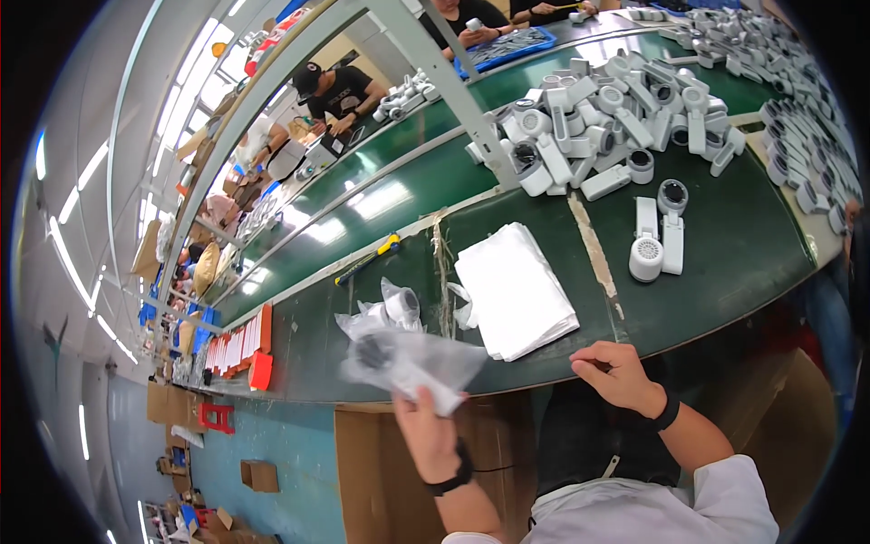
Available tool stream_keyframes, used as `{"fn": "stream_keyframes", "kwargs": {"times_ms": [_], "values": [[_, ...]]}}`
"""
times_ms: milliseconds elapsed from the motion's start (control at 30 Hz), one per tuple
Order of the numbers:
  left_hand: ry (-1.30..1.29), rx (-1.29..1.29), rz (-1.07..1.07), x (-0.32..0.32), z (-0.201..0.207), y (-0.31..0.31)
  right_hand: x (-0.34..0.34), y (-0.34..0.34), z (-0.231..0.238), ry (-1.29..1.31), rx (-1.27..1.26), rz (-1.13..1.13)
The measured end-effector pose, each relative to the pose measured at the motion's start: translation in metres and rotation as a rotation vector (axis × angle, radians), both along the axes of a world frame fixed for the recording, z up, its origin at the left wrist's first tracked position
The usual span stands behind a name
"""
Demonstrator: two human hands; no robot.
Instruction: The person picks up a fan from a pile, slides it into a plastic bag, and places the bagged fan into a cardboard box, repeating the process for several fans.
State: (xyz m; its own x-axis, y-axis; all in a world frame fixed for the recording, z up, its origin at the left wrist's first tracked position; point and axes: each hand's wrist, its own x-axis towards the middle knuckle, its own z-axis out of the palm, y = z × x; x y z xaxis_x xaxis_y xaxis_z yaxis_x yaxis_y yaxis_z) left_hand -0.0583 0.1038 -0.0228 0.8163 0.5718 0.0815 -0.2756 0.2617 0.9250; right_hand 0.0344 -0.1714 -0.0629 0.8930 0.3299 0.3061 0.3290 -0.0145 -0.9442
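Note:
My left hand [428, 437] grips a white handheld fan in a clear plastic bag [430, 361] at the table's front edge; the bag is slightly blurred. Another bagged fan [399, 306] lies just beyond it on the dark green tabletop. My right hand [622, 377] hovers by the edge, fingers curled in and thumb against them, with nothing visible inside. Beyond and to its left lies a stack of white plastic bags [517, 292]. Two bare handheld fans [646, 252] rest side by side to the right of the stack.
A big heap of white fans [612, 118] covers the far right, and more lie along the right rim. A yellow-and-black screwdriver [367, 258] lies at the back left. Orange boxes [240, 344] stand farther left. A metal post [453, 95] rises behind the table. Co-workers [340, 100] sit across.

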Motion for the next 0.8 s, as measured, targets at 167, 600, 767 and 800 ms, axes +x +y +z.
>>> {"fn": "stream_keyframes", "kwargs": {"times_ms": [167, 600, 767, 800], "values": [[0.200, 0.533, 0.560, -0.011, 0.007, 0.118, 0.007, 0.005, -0.024, 0.089, -0.116, 0.020], [0.829, 0.866, 0.558, 0.040, -0.048, 0.228, 0.007, 0.007, -0.023, -0.041, -0.197, -0.065], [1.147, 1.192, 0.464, 0.087, 0.005, 0.122, 0.005, 0.013, -0.025, -0.103, -0.231, -0.104], [1.229, 1.236, 0.403, 0.093, 0.010, 0.107, 0.005, 0.014, -0.024, -0.128, -0.249, -0.122]]}}
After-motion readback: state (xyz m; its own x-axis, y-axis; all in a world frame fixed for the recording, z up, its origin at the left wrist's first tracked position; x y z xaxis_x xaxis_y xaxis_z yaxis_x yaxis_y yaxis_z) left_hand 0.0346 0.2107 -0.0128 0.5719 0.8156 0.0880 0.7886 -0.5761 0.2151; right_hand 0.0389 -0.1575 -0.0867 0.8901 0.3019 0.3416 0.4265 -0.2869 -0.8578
